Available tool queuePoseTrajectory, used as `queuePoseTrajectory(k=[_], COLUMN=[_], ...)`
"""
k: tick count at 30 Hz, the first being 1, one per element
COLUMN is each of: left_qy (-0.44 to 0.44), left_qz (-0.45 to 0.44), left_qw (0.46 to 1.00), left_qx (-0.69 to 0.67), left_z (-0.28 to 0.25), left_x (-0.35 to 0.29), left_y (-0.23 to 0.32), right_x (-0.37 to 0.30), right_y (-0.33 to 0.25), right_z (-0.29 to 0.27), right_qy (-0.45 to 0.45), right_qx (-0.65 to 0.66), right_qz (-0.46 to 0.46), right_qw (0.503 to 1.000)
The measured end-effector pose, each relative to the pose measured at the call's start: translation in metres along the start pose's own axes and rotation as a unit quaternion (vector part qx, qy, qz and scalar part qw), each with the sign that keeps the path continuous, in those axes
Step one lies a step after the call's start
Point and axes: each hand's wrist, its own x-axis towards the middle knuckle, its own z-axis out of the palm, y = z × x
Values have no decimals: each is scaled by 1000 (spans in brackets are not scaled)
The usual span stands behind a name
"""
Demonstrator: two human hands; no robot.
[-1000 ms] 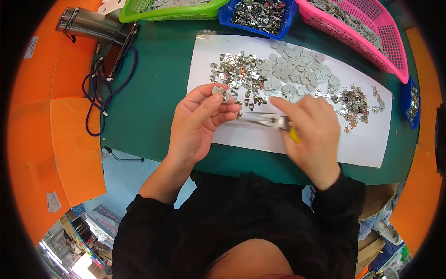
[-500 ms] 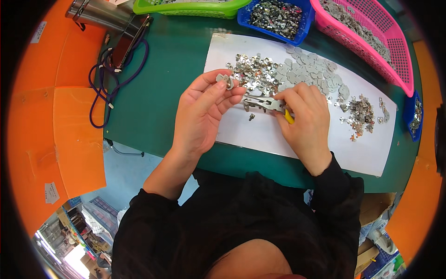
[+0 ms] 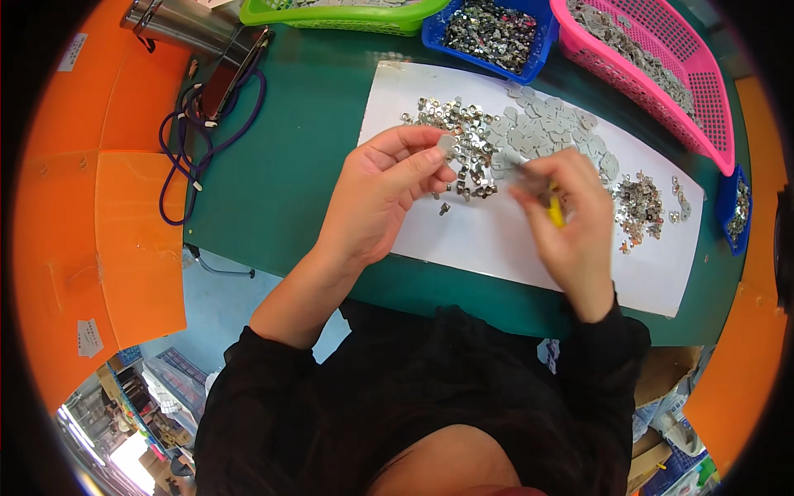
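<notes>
Between the thumb and fingertips of my left hand (image 3: 376, 186) is a small flat grey piece (image 3: 447, 145), held upright above the white sheet (image 3: 447, 236). My right hand (image 3: 575, 219) is closed around pliers with a yellow handle (image 3: 556, 213); their jaws are smeared by motion. Just beyond my left fingertips lies a pile of shiny metal clips (image 3: 463, 124). Flat grey pieces (image 3: 550, 128) are spread beyond my right hand. To its right sits a heap of smaller metal parts (image 3: 641, 202). One lone small part (image 3: 444, 209) rests below the clip pile.
Along the table's far edge stand a green basket (image 3: 339, 18), a blue tray of small parts (image 3: 542, 50) and a pink basket (image 3: 637, 91). A smaller blue tray (image 3: 738, 211) is at the right edge. A steel cup (image 3: 186, 29) and a phone with a purple cord (image 3: 223, 91) lie at left.
My right hand has swung right with the pliers, away from my left hand. My left hand has shifted slightly right, still pinching a grey piece.
</notes>
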Motion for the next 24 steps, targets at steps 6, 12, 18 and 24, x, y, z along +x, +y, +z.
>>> queuePoseTrajectory(k=[6, 12, 18, 24], left_qy=[-128, -148, -233, -208], left_qz=[-50, -68, 376, 326], left_qw=[985, 987, 836, 875], left_qx=[100, 12, 325, 291], left_z=[16, 19, 7, -17], left_x=[-4, -12, -22, -45], left_y=[5, 1, -8, -5], right_x=[-3, -10, -21, -21], right_y=[-17, -25, -37, -45], right_z=[-17, -18, -8, 5], right_qy=[-24, -96, -117, -209], right_qx=[198, 360, 519, 436], right_qz=[142, 267, 337, 329], right_qw=[970, 889, 777, 811])
